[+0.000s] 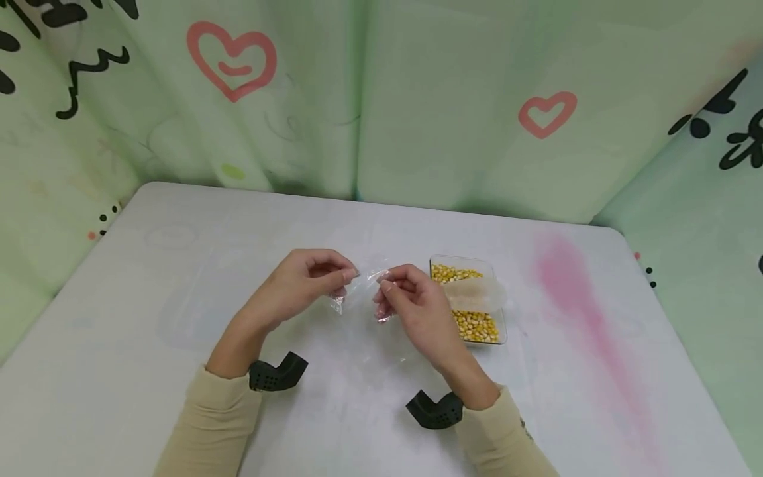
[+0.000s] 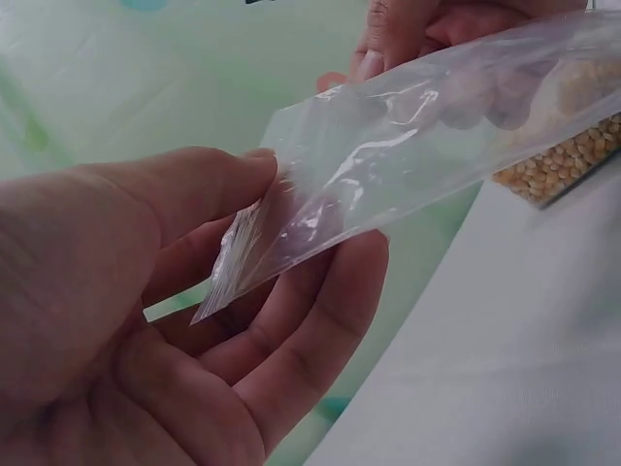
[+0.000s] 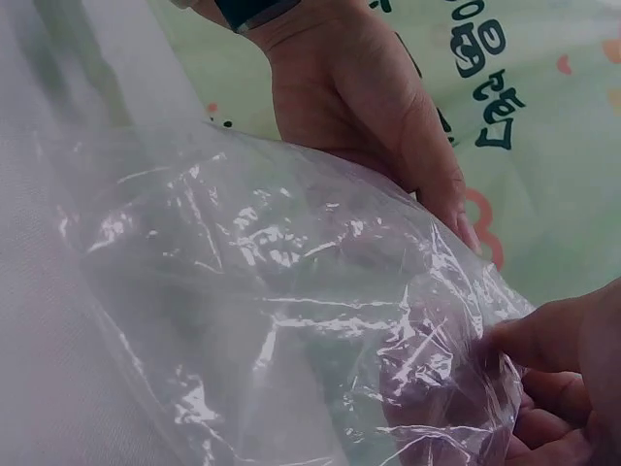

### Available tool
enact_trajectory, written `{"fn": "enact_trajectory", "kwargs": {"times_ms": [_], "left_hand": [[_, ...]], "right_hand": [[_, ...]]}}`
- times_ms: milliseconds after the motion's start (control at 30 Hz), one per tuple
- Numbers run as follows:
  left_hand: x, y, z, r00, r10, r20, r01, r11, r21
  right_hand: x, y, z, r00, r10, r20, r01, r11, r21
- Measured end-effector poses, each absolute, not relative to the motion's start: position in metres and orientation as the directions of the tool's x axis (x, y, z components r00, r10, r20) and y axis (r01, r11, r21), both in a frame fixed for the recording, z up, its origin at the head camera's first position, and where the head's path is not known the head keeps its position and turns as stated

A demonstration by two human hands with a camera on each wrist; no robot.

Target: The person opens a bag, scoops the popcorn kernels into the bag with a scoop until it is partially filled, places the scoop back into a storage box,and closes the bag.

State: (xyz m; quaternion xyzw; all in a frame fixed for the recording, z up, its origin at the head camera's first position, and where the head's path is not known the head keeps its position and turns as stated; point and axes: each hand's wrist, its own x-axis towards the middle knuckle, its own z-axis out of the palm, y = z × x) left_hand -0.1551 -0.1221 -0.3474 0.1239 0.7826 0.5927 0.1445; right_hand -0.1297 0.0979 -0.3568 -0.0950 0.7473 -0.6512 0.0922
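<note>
Between both hands hangs a clear plastic bag (image 3: 281, 282), see-through and crinkled, with its top edge up at the fingers. My left hand (image 1: 306, 281) pinches one side of that edge between thumb and fingers; in the left wrist view the thumb of the left hand (image 2: 194, 282) lies against the bag (image 2: 369, 155). On the other side, my right hand (image 1: 417, 305) pinches the edge, its thumb and fingertips (image 3: 509, 340) bunching the film. Right behind the right hand stands a clear rectangular container of yellow corn kernels (image 1: 477, 326), with a pale translucent scoop-like piece (image 1: 473, 293) lying across it.
The white table (image 1: 107, 371) spreads out on both sides, with a pink stain (image 1: 572, 285) on its right part. A green curtain (image 1: 417, 99) with hearts and black marks hangs along the far edge and both sides. Each wrist wears a black mount (image 1: 277, 372).
</note>
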Motion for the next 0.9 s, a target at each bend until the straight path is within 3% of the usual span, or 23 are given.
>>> {"fn": "enact_trajectory", "kwargs": {"times_ms": [500, 733, 900], "left_hand": [[-0.153, -0.129, -0.345, -0.897, 0.430, -0.106, 0.056, 0.349, 0.935], [-0.149, -0.133, -0.347, -0.916, 0.383, -0.119, 0.060, 0.425, 0.903], [-0.146, -0.133, -0.348, -0.929, 0.350, -0.118, 0.049, 0.433, 0.900]], "right_hand": [[-0.132, 0.106, -0.354, -0.966, -0.257, -0.017, -0.041, 0.219, -0.975], [-0.121, 0.107, -0.345, -0.975, -0.143, 0.171, -0.217, 0.426, -0.878], [-0.114, 0.104, -0.342, -0.965, -0.168, 0.202, -0.253, 0.390, -0.885]]}}
